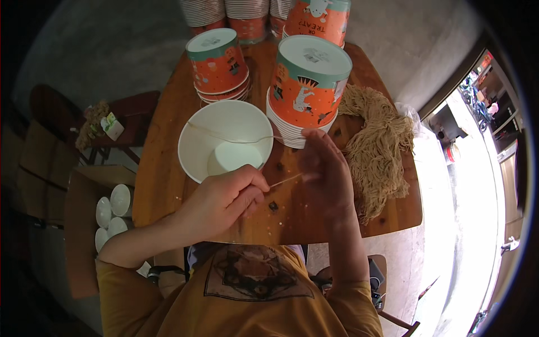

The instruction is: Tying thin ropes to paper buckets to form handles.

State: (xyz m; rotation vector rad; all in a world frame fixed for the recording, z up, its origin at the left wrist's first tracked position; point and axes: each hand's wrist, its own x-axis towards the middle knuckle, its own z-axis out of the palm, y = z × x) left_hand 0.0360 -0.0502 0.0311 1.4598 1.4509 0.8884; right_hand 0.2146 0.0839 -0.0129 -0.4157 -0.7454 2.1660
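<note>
A paper bucket (193,149), its white inside facing up, stands tilted in front of me on the wooden table. Thin tan twine (236,141) runs across its mouth to my right hand (328,174). My left hand (227,194) is closed at the bucket's near rim, pinching the twine. A short length stretches from its fingertips towards the right hand. The right hand is closed on the twine as well, its fingers partly blurred, just before an upside-down stack of orange and green buckets (309,90).
A heap of loose tan twine (376,151) lies at the table's right side. More upturned buckets (218,64) and tall nested stacks (247,19) stand at the back. On the floor at left, a cardboard box (84,208) holds several white cups. Bright light comes from the doorway at right.
</note>
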